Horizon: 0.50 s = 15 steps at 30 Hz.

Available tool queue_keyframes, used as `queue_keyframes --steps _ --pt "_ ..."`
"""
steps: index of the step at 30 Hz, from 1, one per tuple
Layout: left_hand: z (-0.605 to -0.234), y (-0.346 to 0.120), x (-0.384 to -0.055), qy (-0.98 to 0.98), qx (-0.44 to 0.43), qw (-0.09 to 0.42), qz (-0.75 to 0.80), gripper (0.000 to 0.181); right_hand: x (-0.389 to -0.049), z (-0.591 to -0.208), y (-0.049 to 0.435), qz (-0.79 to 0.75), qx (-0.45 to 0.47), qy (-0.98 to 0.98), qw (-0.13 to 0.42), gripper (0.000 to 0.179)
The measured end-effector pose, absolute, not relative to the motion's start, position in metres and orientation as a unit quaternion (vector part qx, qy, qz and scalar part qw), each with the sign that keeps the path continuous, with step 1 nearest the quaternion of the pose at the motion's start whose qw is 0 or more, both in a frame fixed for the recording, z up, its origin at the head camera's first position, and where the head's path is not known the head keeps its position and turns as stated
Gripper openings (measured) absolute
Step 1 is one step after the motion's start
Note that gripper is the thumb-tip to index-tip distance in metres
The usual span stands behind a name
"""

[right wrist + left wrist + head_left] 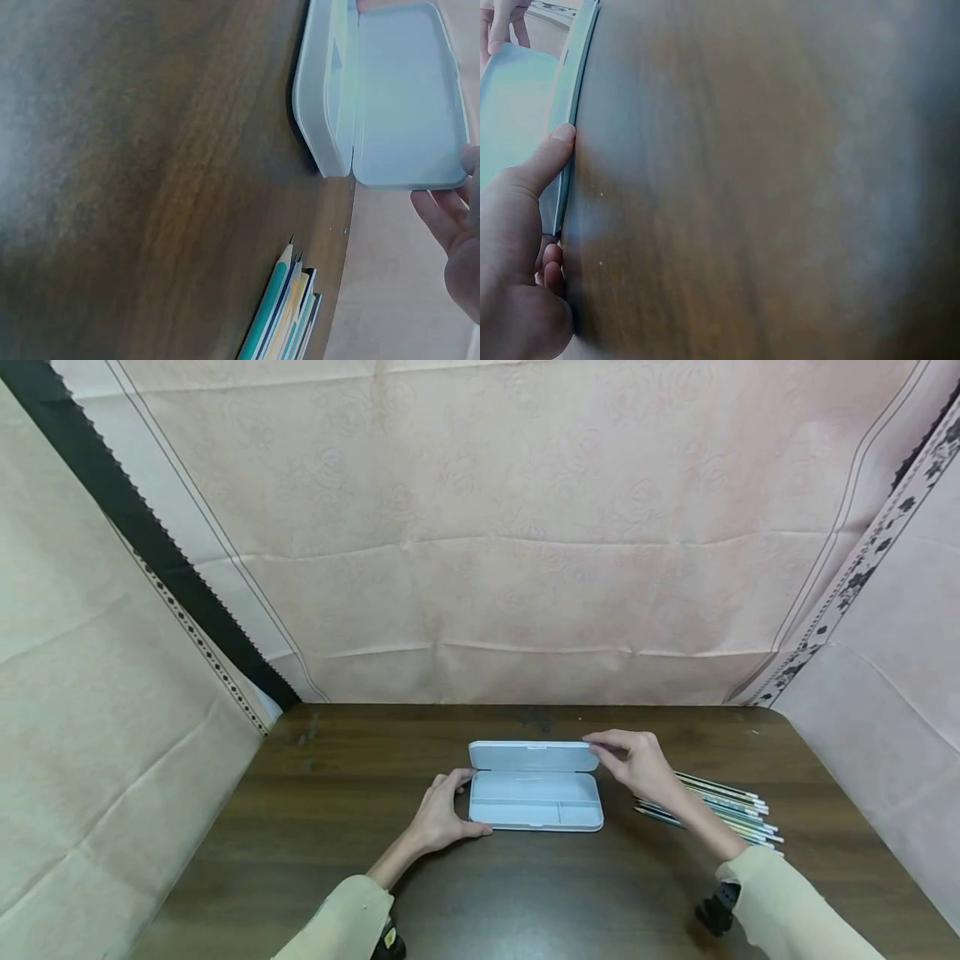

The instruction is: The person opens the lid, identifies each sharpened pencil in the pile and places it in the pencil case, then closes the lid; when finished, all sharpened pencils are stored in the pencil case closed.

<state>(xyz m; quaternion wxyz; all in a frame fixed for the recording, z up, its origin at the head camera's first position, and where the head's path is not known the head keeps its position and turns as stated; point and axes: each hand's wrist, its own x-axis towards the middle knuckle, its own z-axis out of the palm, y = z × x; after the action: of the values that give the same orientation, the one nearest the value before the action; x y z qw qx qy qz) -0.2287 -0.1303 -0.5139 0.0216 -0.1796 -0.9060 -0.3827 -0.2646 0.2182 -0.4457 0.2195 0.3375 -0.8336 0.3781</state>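
A light blue plastic pencil case (513, 787) lies on the table with its hinged lid (528, 757) raised at the back. Inside the base are a long compartment and smaller divided ones along the front, with nothing in them. My left hand (441, 817) holds the case's left end, its thumb (553, 150) on the front edge and fingers round the side. At the lid's upper right corner, my right hand (637, 766) pinches the rim between thumb and fingers. In the right wrist view the lid (409, 97) stands well apart from the base.
Several sharpened pencils (738, 814) lie in a loose bundle right of the case, partly under the right forearm. The brown wooden table (300, 860) meets a pale patterned cloth (525, 568) at its back edge, with more cloth on both sides.
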Motion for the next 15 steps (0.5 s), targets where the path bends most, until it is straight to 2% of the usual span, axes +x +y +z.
queue_keyframes --steps 15 --pt "-0.5113 -0.1303 -0.2258 -0.906 -0.179 0.013 -0.383 0.088 -0.2744 -0.4511 0.2261 0.462 0.21 -0.848 0.155 0.019"
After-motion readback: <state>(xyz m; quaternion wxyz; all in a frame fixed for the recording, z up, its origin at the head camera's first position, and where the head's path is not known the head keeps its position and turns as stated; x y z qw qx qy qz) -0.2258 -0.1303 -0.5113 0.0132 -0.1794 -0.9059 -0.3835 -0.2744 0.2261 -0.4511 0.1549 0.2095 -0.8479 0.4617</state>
